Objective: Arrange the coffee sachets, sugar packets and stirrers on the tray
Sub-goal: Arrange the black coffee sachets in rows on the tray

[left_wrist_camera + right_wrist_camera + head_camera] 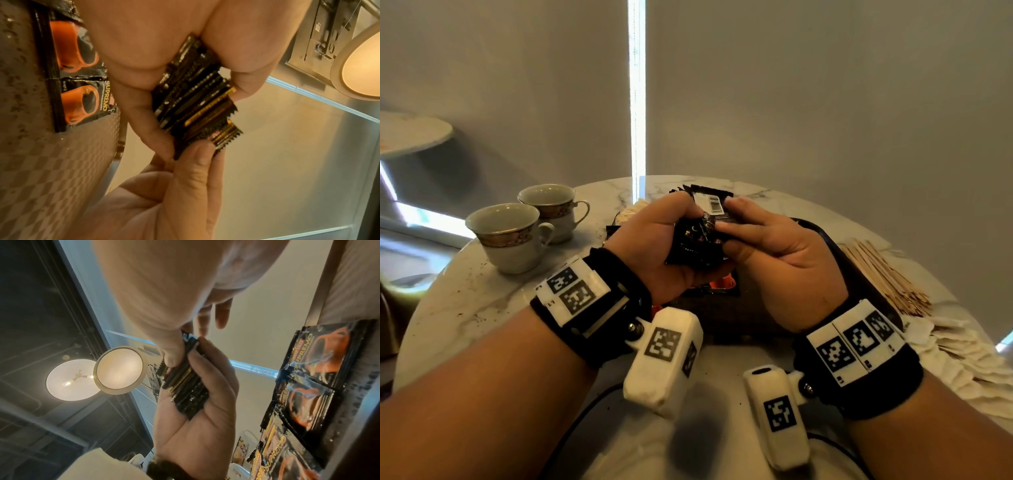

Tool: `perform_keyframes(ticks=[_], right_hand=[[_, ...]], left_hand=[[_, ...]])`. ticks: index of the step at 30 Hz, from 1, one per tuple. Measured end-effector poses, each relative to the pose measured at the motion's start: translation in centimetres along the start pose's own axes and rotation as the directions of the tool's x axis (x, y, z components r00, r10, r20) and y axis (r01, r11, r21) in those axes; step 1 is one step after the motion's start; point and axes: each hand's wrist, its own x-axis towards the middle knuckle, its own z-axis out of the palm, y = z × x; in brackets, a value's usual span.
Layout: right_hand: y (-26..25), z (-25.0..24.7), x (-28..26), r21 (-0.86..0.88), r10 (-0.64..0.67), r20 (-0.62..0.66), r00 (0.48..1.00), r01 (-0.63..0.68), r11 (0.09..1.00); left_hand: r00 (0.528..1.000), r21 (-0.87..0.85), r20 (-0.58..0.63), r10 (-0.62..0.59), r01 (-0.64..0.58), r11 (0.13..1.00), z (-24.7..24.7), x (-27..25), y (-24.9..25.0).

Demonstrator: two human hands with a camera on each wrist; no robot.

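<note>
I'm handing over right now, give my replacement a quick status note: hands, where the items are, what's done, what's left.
Left hand grips a stack of black coffee sachets above the tray; right hand pinches the stack's near edge.
Done: several sachets already lie in a row on the tray.
Left: place the held stack. Stirrers and sugar packets lie piled on the table to the right, off the tray. Two cups stand at left.

I see black coffee sachets (697,240) printed with orange cups and gold lettering, a dark brown checker-textured tray (51,170), a white grey-veined marble worktop (482,301), pale wooden stirrers (887,274), and cream gold-banded cups (512,236).
</note>
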Motion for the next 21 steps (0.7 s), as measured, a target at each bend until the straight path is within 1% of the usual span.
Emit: perform_keyframes(ticks=[2,4,6,8,10,12,14,17,21], right_hand=[[0.1,0.2,0.0,0.049,0.016,-0.009,1.000,-0.016,0.999],[0.0,0.1,0.1,0.053,0.024,-0.025,0.999,-0.023,0.998],[-0.1,-0.2,0.0,-0.024,0.007,-0.050,0.999,-0.008,1.000],[-0.1,-0.3,0.0,-0.099,-0.018,-0.045,0.999,0.014,0.995],[0.0,-0.4,0.0,-0.094,-0.040,0.012,0.999,0.041,0.995],[0.2,-0.6,0.0,-0.058,-0.031,0.104,0.994,0.038,0.998],[0.3,-0.7,0.0,-0.051,-0.021,0.149,0.989,0.029,0.998],[0.3,-0.6,0.0,0.009,-0.005,0.087,0.996,0.004,1.000],[0.5,-0.7,0.2,-0.137,-0.028,-0.037,0.999,0.023,0.990]], left_hand=[[1.000,0.014,-0.020,0.006,-0.005,1.000,-0.1,0.0,-0.1],[0.999,0.028,-0.046,0.002,-0.001,1.000,-0.1,-0.1,0.1],[0.999,0.047,-0.052,-0.014,0.017,0.999,0.1,-0.3,0.4],[0.998,0.054,-0.057,-0.013,0.016,0.998,0.2,-0.4,0.5],[0.998,0.039,-0.066,0.020,-0.017,0.999,0.2,-0.5,0.6],[0.995,0.028,-0.088,0.041,-0.039,0.999,-0.1,-0.5,0.6],[0.994,0.033,-0.105,0.023,-0.020,0.999,-0.4,-0.5,0.8],[0.993,0.017,-0.101,-0.053,0.055,0.998,-0.4,-0.6,1.3],[0.989,0.025,-0.085,-0.121,0.123,0.992,-0.5,-0.8,1.4]])
